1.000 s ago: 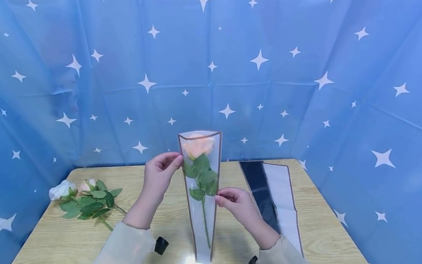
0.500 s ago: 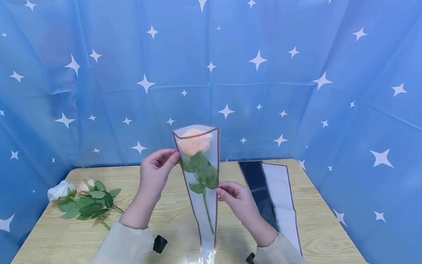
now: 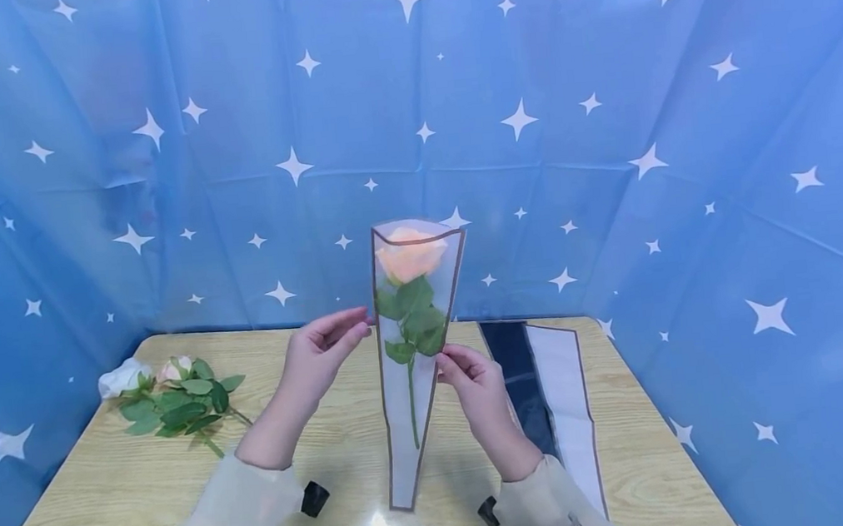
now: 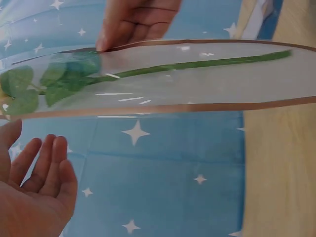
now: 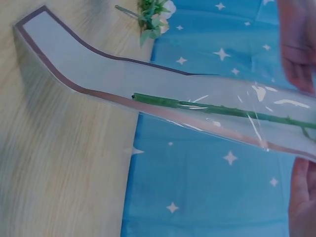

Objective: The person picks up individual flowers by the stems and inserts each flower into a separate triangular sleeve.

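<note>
A tapered translucent flower sleeve [image 3: 407,481] with a brown border is held upright above the table. Inside it is a peach artificial rose [image 3: 412,257], its green stem also visible in the right wrist view. My right hand [image 3: 480,387] pinches the sleeve's right edge between thumb and fingers, beside the leaves. Close to the left edge is my left hand [image 3: 323,357], its fingers loosely bent and holding nothing; the left wrist view shows this left hand [image 4: 37,182] apart from the sleeve, though its thumb tip lies near the edge.
At the left of the wooden table [image 3: 317,447] lie a white rose [image 3: 125,378] and a pale pink rose [image 3: 173,369] with green leaves. On the right lies a flat white sleeve [image 3: 565,401] next to a dark strip [image 3: 519,388]. A blue star-patterned curtain [image 3: 349,119] surrounds the table.
The sleeve with the rose has risen and shifted slightly right, its lower end lifting too. My left hand has let go of its left edge, while my right hand keeps its pinch.
</note>
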The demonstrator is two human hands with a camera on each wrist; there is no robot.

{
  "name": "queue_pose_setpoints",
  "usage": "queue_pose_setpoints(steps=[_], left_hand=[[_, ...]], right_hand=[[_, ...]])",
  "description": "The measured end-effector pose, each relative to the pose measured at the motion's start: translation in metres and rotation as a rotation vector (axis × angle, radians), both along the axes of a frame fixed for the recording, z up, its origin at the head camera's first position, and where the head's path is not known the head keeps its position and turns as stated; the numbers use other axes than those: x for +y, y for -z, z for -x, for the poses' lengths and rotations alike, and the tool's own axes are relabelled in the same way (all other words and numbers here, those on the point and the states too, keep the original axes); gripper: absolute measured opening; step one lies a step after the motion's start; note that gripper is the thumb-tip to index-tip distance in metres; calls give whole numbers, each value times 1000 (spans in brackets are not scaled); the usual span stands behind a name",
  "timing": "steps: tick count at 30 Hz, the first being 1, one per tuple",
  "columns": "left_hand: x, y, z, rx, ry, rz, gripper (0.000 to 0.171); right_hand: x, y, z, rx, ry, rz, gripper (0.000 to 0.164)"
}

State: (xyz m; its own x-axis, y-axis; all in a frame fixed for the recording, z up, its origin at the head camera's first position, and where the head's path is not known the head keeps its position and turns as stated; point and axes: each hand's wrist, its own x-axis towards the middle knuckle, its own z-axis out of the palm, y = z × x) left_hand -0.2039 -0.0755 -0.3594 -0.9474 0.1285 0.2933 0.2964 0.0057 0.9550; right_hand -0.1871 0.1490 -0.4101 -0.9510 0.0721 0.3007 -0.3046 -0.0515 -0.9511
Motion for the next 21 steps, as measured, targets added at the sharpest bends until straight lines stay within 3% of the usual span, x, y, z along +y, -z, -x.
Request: queue_pose_setpoints(steps=[3,7,12,16,21], left_hand=[[0,19,-3,-83,27,102,41],[6,48,-7,-181,69,151,41],[14,77,-14,-201,96,161,33],[19,91,-20,-197,79,157,24],[22,98,-24,-218,22,139,21]], right_hand=[[0,-4,2,-12,3,36,25],[-1,-10,5,-6,7,82,26],[-3,-16,10,2,-4,142,27],[-5,-21,16,-29,-1,164,26],[-10,-20,28,-98,-4,156,25]])
